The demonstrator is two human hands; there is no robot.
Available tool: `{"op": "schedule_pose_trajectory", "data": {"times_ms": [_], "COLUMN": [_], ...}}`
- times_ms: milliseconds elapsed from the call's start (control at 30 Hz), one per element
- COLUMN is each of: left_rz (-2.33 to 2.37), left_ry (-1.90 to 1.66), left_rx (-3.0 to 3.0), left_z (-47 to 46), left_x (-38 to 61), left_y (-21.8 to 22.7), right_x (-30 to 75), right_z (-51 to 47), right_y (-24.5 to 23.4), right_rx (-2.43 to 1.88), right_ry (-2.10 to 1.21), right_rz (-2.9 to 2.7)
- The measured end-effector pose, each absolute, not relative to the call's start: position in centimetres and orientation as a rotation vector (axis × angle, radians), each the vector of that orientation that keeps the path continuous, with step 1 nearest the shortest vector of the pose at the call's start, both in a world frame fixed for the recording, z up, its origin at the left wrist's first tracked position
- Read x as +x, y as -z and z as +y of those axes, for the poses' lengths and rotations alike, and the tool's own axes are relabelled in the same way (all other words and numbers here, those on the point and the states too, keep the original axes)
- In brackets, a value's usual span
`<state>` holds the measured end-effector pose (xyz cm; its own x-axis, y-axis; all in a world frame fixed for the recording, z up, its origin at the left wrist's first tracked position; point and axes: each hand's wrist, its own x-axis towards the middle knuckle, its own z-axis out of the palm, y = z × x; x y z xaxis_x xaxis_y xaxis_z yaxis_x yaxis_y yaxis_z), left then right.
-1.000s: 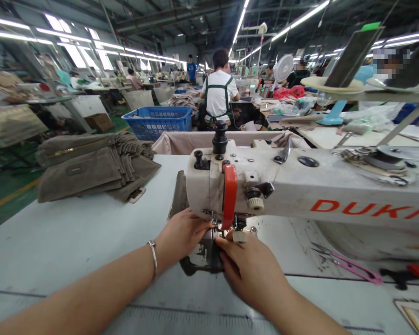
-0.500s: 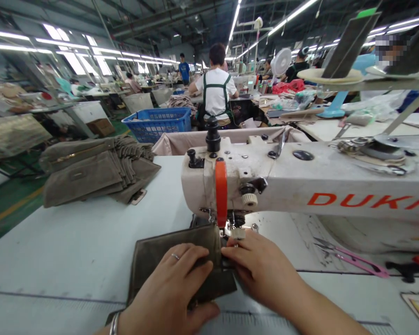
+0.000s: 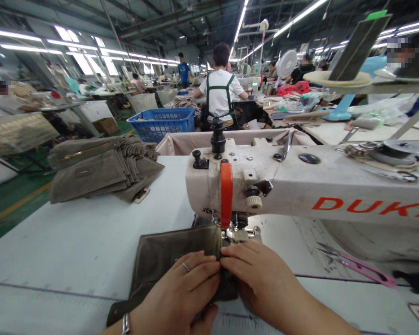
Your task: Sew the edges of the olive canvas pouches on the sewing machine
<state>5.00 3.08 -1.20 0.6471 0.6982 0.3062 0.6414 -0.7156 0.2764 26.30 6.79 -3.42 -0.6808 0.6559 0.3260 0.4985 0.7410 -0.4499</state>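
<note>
A dark olive fabric pouch-like piece (image 3: 174,244) lies on the sewing machine's table, its upper right corner by the presser foot (image 3: 234,234). My left hand (image 3: 183,291), with a ring and a bracelet, lies over its lower right part, fingers together and thumb at the near edge. Opposite it, my right hand (image 3: 265,279) pinches the right edge just below the foot, fingertips almost meeting the left ones. The thumb of the right hand is hidden. Above both hands stands the white sewing machine (image 3: 286,179) with an orange guard (image 3: 226,194).
Pink-handled thread snips (image 3: 358,265) lie under the machine arm at right. A stack of olive fabric pieces (image 3: 101,170) sits at the table's far left. Beyond are a blue basket (image 3: 164,124), a seated co-worker (image 3: 219,88) and thread cones (image 3: 358,49).
My left hand has slid slightly right and its fingers have drawn together. My right fingertips have drawn back from beside the presser foot onto the edge below it. The view has shifted slightly.
</note>
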Motion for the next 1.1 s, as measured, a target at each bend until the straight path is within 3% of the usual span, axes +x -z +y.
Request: {"op": "schedule_pose_trajectory", "data": {"times_ms": [333,867,1100], "left_rz": [0.995,0.994,1.080], "left_ry": [-0.554,-0.635,-0.803], "left_rx": [2.666,2.761,2.781], "left_z": [6.2,10.5,10.1], "left_x": [4.1,3.6,2.2], "left_y": [0.5,1.2,2.1], "right_x": [25.7,25.3,26.6], "right_z": [7.0,7.5,8.6], "right_y": [3.5,3.5,2.8], "right_rx": [-0.982,-1.181,-1.301], "right_ry": [-0.358,-0.485,-0.233], "right_rz": [-2.446,-2.385,-2.197]}}
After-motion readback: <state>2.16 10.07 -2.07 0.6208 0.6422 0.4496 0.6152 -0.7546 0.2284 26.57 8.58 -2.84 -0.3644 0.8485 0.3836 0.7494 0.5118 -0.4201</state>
